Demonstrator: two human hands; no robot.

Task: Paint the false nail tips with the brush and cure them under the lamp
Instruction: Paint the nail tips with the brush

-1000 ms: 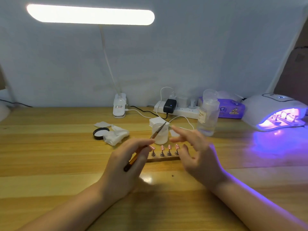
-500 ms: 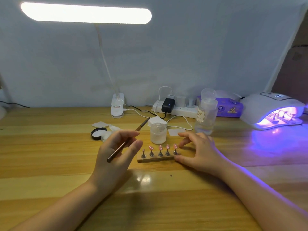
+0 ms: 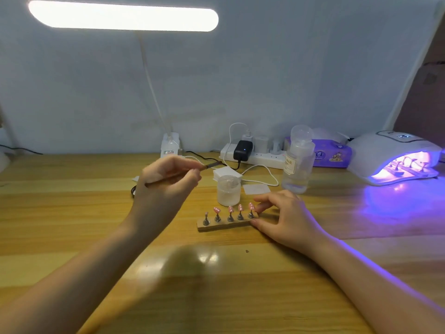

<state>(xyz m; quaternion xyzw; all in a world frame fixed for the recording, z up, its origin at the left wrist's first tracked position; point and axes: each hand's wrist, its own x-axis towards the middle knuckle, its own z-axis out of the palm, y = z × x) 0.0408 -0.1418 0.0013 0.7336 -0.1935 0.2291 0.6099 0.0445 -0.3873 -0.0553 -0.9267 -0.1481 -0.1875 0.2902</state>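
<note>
My left hand [image 3: 166, 186] pinches a thin brown brush [image 3: 207, 167], raised above the table with its tip pointing right, toward the small frosted jar [image 3: 228, 190]. A wooden strip [image 3: 224, 224] lies in the middle of the table and carries several metal stands topped with pink nail tips [image 3: 230, 209]; the leftmost stand looks bare. My right hand [image 3: 284, 218] pinches the strip's right end between thumb and fingertips. At the far right the white curing lamp [image 3: 390, 155] glows violet, with another strip of nail stands [image 3: 407, 166] inside it.
A clear pump bottle [image 3: 298, 160] stands behind my right hand, with white pads [image 3: 255, 189] beside the jar. A power strip [image 3: 252, 155] with cables, a purple tissue pack [image 3: 332, 155] and the desk lamp's base [image 3: 170, 147] line the wall. A black lid [image 3: 133, 191] hides behind my left hand.
My left hand has lifted the brush up and to the left, away from the nail tips. My right hand has come down onto the strip's right end.
</note>
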